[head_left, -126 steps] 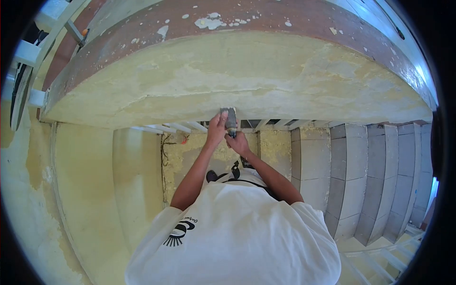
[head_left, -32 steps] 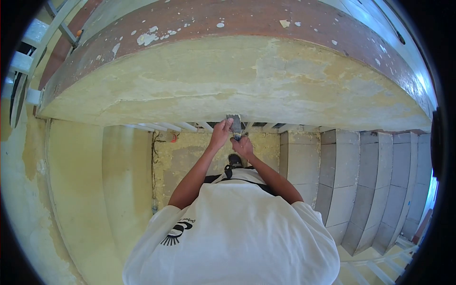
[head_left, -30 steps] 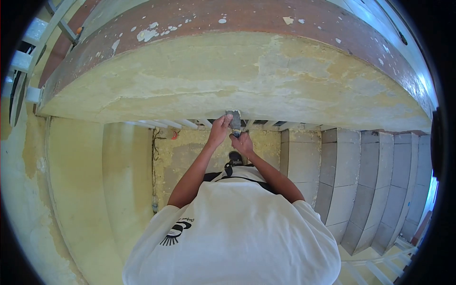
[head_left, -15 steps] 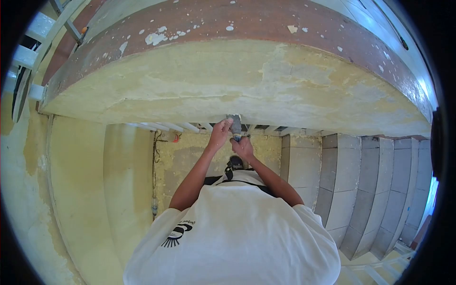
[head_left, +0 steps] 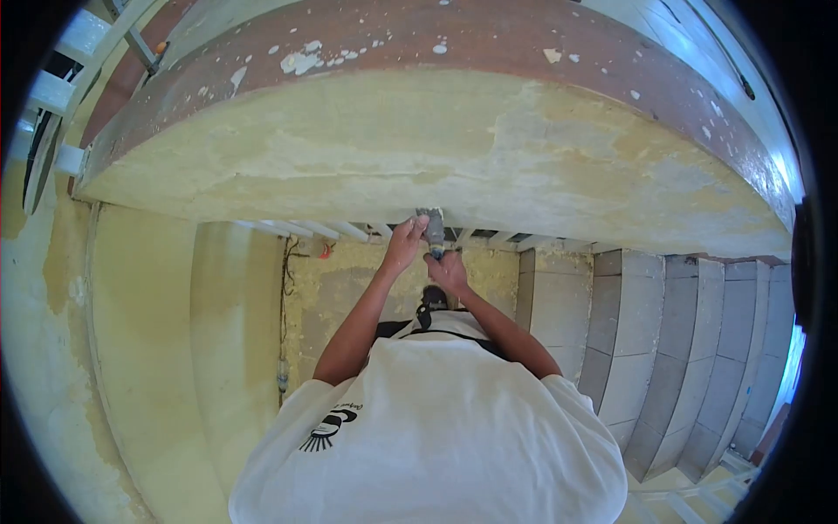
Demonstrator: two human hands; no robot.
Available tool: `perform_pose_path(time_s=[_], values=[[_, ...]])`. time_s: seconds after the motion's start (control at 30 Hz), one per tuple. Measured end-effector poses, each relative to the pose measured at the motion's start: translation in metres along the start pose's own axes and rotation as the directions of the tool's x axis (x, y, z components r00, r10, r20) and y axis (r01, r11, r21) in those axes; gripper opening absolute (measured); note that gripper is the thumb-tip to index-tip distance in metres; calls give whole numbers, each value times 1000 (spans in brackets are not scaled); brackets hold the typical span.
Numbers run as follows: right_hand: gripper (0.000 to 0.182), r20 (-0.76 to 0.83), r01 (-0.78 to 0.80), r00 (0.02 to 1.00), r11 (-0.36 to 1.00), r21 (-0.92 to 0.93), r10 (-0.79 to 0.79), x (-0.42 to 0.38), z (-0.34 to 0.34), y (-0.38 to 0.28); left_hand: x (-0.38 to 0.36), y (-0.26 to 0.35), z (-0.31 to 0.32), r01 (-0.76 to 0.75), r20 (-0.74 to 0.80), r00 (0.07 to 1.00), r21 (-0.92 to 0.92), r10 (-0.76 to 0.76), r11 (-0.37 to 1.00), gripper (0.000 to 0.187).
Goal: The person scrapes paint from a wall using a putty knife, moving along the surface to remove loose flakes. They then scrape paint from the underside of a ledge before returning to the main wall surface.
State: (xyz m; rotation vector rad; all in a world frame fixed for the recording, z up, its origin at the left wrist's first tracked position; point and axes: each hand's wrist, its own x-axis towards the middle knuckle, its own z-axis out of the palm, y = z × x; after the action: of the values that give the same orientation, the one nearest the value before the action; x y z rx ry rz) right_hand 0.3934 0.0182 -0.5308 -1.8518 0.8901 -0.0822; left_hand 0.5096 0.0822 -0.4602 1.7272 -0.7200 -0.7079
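Head view: left hand (head_left: 404, 244) stretched out, fingers pressed on the flat blade of a scraper (head_left: 431, 224); right hand (head_left: 448, 269) just nearer, wrapped tight around the handle. Blade edge laid against the lower rim of a curved yellow wall face (head_left: 419, 157), mid-scene, right where that face meets a row of white balusters (head_left: 336, 230). Above the yellow band, a brown strip (head_left: 419, 31) speckled with pale flakes. Grey tiled steps (head_left: 663, 323) down to the right, a bare yellowish wall (head_left: 148, 332) to the left, white T-shirt (head_left: 428, 428) filling the near field.

For a clean pass, probably best to:
- keep the blade at a shallow angle to the plaster, so as to shave rather than gouge;
- let the left fingers bear down flat near the edge while the right drives from the handle;
- work in short strokes along the rim, where the coat looks patchy and cracked;
- stay clear of the balusters just below, a likely snag;
- mind footing, given the open stairwell beneath.

No other view available.
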Motion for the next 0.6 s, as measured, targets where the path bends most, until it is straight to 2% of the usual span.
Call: perform_pose_path(time_s=[0.03,0.13,0.23,0.33,0.37,0.47,0.53,0.6], values=[[39,10,-74,997,997,21,74,1,3,0,1,3,-3,-13,6,1000,-3,13,1000,48],[41,60,-146,988,989,13,145,-4,1,-1,3,-24,1,63,61,996,-10,-62,998,50],[43,139,-114,986,987,117,97,-13,-4,-13,4,-26,0,59,41,997,-26,-58,998,51],[44,73,-56,996,998,27,54,-3,-2,-2,6,-25,2,29,35,999,105,-33,994,50],[43,112,-121,987,990,74,112,-2,-2,-2,4,-24,1,36,37,999,114,-40,993,50],[44,191,-115,978,980,162,83,-10,3,-5,1,-25,0,39,38,998,97,-43,994,48],[44,96,-96,991,993,64,90,-11,0,-3,4,-33,6,20,18,1000,22,-20,1000,47],[43,49,-110,993,994,6,109,-9,-2,-3,6,-35,11,-8,-3,1000,59,8,998,51]])
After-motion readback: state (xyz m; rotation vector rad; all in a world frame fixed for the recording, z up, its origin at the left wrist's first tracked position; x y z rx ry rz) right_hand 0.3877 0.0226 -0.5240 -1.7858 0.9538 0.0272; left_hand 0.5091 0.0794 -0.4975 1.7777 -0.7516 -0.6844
